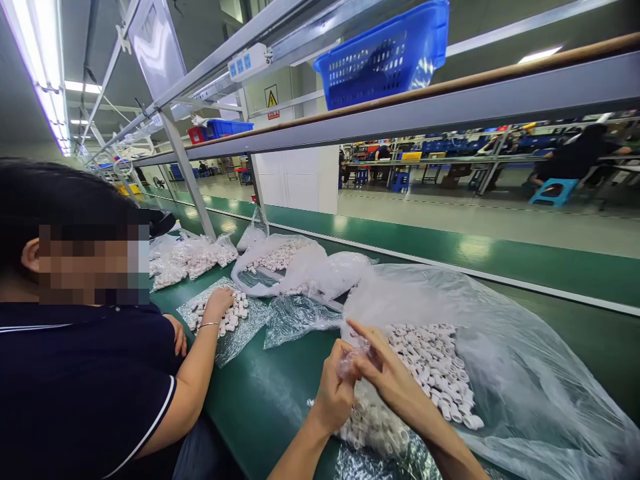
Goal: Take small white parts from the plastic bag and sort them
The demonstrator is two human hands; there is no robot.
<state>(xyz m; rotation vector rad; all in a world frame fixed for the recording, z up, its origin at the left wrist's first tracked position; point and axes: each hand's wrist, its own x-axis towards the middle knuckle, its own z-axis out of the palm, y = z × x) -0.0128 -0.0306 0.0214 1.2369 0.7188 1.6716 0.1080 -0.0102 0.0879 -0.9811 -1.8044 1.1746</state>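
Your left hand (336,388) pinches the bag (349,364); right hand's (393,375) grip, can't tell (fingers overlap). Slack pinch could spill parts (376,427).

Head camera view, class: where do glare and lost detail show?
Head view: ceiling lights blow out white, pale glare patches lie on the green strip; head view: far worker looks soft and dark; head view: clear plastic between left hand and right hand has indistinct edges; head view: near person is partly pixelated.

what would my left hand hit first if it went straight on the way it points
Probably your right hand, just past the clear plastic your left hand is gripping, though depth is hard to judge.
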